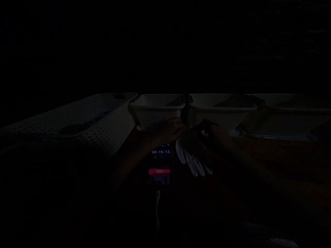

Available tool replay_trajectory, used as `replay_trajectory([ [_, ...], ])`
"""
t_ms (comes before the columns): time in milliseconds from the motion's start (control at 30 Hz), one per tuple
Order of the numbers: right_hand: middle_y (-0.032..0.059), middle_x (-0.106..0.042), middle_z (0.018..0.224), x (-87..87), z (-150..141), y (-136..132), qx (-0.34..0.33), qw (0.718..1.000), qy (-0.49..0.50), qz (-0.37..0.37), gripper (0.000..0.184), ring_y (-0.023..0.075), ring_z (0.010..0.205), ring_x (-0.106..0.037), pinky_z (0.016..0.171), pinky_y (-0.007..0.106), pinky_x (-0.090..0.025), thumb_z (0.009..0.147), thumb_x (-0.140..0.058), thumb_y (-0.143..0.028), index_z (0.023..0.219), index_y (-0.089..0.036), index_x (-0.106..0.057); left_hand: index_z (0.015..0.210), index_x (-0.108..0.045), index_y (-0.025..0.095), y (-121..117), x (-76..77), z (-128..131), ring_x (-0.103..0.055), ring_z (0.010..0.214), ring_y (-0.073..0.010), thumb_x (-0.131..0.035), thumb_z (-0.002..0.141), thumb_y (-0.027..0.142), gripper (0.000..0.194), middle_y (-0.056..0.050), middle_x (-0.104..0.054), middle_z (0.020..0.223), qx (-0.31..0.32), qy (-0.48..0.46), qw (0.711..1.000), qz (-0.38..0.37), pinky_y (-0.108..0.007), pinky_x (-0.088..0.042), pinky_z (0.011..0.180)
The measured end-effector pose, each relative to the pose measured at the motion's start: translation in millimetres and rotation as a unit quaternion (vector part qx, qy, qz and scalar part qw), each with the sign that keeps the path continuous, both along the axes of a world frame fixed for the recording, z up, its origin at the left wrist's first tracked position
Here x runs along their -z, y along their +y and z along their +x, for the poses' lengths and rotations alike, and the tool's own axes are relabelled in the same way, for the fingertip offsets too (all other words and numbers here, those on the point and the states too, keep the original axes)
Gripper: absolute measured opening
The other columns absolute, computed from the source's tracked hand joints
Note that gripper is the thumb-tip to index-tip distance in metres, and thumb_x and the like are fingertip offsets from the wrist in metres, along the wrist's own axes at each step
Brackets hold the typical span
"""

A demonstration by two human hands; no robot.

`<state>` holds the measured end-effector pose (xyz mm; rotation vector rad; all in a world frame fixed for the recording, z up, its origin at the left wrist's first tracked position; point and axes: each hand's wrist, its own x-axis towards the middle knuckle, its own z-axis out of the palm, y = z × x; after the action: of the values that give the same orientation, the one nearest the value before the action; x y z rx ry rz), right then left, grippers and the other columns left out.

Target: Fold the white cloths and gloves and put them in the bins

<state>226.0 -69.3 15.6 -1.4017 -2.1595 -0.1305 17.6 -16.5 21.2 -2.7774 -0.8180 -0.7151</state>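
The picture is very dark. A pale work glove [192,156] hangs between my hands, its fingers pointing down towards me. My left hand [171,130] is closed at the left of the glove's upper end. On the other side, my right hand [216,133] pinches the cuff's right corner, thumb and forefinger bent together. Deep shadow hides the palm and cuff, so the exact grip is hard to see. Below my left wrist lies a lit phone [159,162] with a timer reading 00:15:13.
A large perforated white basket [124,117] stands at the left with dim contents. Three pale tubs stand in a row behind my hands: a left tub [157,107], a middle tub [219,110] and a right tub [287,119]. A white cable [157,203] runs from the phone towards me.
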Motion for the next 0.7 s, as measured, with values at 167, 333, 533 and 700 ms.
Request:
replay_trajectory([
  [167,0.0049,-0.06,0.088,1.7,1.2,1.3,0.006,1.0,-0.006,-0.003,0.016,0.014,0.07,-0.055,0.055,0.023,-0.036,0.075,-0.05,-0.021,0.085,-0.018,-0.063,0.104,-0.062,0.021,0.1,0.0,0.5,-0.054,0.091,-0.0159,-0.046,0.085,0.021,0.025,-0.003,-0.059,0.093,0.006,-0.009,1.0,-0.01,-0.031,-0.039,0.082],
  [333,0.0053,-0.06,0.087,3.0,1.4,1.5,0.011,1.0,-0.005,-0.002,0.016,0.0144,0.071,-0.056,0.055,0.023,-0.037,0.075,-0.05,-0.021,0.086,-0.016,-0.062,0.102,-0.062,0.02,1.1,1.1,0.4,-0.055,0.089,-0.0149,-0.047,0.083,0.017,0.024,-0.003,-0.059,0.094,0.02,-0.025,0.999,-0.018,-0.03,-0.04,0.081],
  [533,0.0056,-0.059,0.088,0.9,0.6,0.6,0.0,1.0,-0.002,-0.005,0.017,0.0139,0.072,-0.056,0.057,0.023,-0.037,0.075,-0.051,-0.02,0.085,-0.017,-0.063,0.103,-0.064,0.021,1.7,1.9,-0.1,-0.055,0.088,-0.0154,-0.048,0.083,0.021,0.025,-0.004,-0.059,0.092,0.012,-0.019,1.0,-0.007,-0.03,-0.04,0.08],
  [700,0.0045,-0.059,0.086,-1.0,-0.5,-0.3,-0.001,1.0,0.004,-0.001,0.018,0.0135,0.068,-0.055,0.054,0.022,-0.036,0.073,-0.052,-0.02,0.086,-0.019,-0.064,0.103,-0.064,0.021,-1.0,-0.6,0.4,-0.055,0.088,-0.0153,-0.047,0.084,0.022,0.025,-0.004,-0.059,0.092,0.003,-0.018,1.0,-0.007,-0.029,-0.041,0.08],
])
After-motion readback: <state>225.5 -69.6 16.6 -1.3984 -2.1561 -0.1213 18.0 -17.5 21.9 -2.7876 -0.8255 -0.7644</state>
